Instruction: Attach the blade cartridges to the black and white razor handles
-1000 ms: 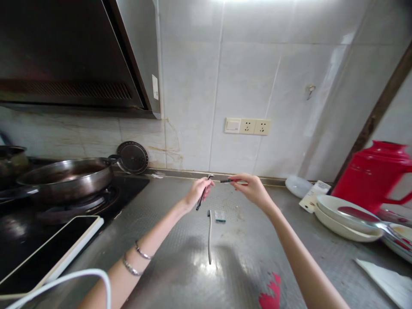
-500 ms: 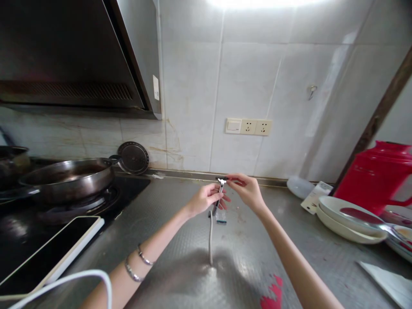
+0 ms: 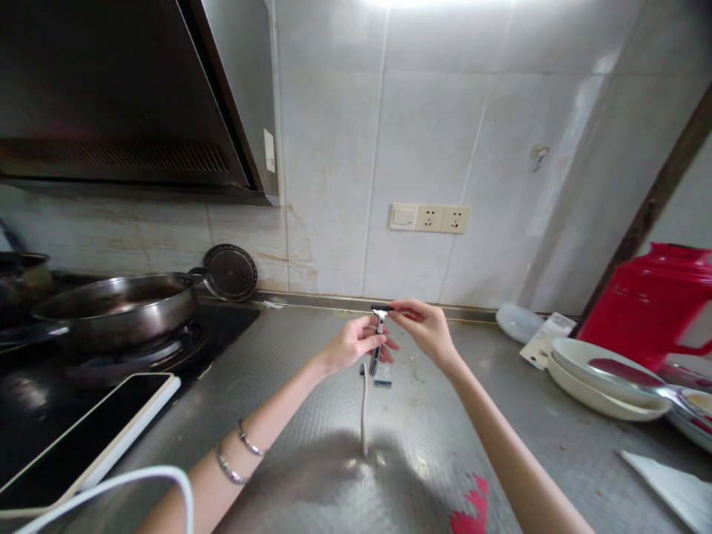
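Note:
My left hand (image 3: 354, 345) is closed around the dark handle of a razor (image 3: 376, 354), held upright over the steel counter. Its neck is white and fork-shaped at the top. With thumb and fingertips, my right hand (image 3: 423, 326) pinches one end of a black razor head (image 3: 381, 307), which lies crosswise on top of that neck. Whether the two are locked together I cannot tell. Just beyond the handle's lower end, a small clear case with a dark strip (image 3: 383, 383) rests on the counter. A pale cord (image 3: 364, 415) runs toward me from beside it.
To the left, a phone (image 3: 89, 437) with a white cable lies by the hob, where a steel pan (image 3: 119, 308) stands. Stacked plates (image 3: 601, 397), a card box (image 3: 547, 340) and a red kettle-like jug (image 3: 648, 308) are at the right. Wall sockets (image 3: 442, 219) sit behind.
The razor's top has shifted slightly left and its handle stands more upright. The black head now shows more plainly across the neck. Both hands have barely moved.

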Motion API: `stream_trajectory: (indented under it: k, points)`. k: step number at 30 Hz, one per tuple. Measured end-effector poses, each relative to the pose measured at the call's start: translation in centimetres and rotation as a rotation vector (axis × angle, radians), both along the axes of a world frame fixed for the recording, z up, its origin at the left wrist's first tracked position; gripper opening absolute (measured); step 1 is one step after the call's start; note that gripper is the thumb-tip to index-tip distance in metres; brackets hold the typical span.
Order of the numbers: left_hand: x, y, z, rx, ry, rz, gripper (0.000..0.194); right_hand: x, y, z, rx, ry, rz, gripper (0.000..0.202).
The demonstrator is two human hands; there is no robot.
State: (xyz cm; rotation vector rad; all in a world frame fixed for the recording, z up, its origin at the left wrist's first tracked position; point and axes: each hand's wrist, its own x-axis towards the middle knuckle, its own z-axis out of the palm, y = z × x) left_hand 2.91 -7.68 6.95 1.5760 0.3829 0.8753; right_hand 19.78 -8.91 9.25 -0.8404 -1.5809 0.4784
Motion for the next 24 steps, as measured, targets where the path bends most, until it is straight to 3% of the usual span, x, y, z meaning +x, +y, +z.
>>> stream_trajectory:
  k: [24]
  points:
    - [-0.16, -0.04, 0.15, -0.022, 0.003, -0.014, 0.032, -0.09, -0.25, 0.18, -0.02, -0.053, 0.015, 0.019]
